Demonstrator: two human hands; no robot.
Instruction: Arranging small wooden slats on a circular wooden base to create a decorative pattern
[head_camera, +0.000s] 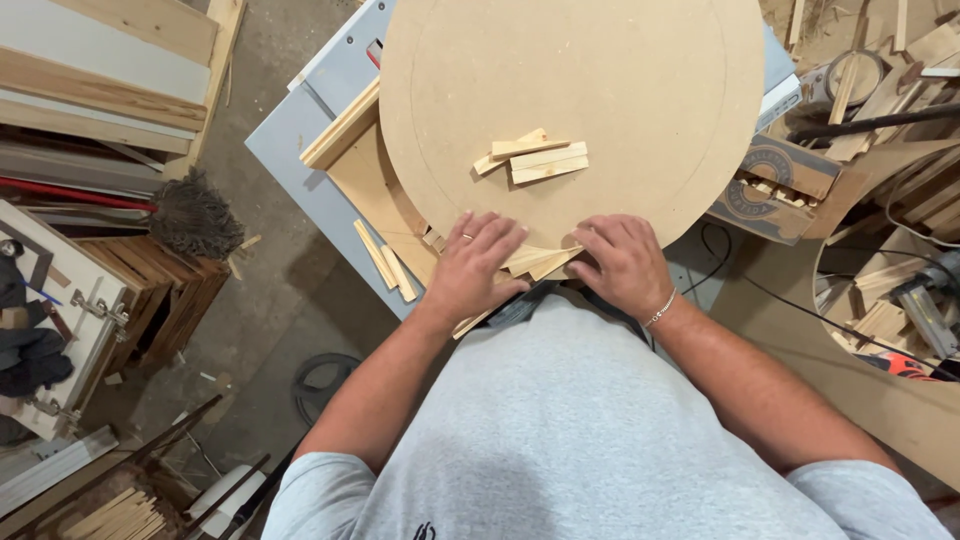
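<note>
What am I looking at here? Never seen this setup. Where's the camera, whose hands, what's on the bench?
There is one picture, taken by a camera on the person's head, looking straight down past their grey shirt. No machine is working here: just two bare hands. The left hand and the right hand rest palm down at the near edge of a round board, pressing on thin wood strips there. Neither hand has a closed grip on anything. A small pile of short blocks lies in the middle of the board. The board sits on a grey table, with two more strips at its left. Wood offcuts and tools crowd the floor around.
</note>
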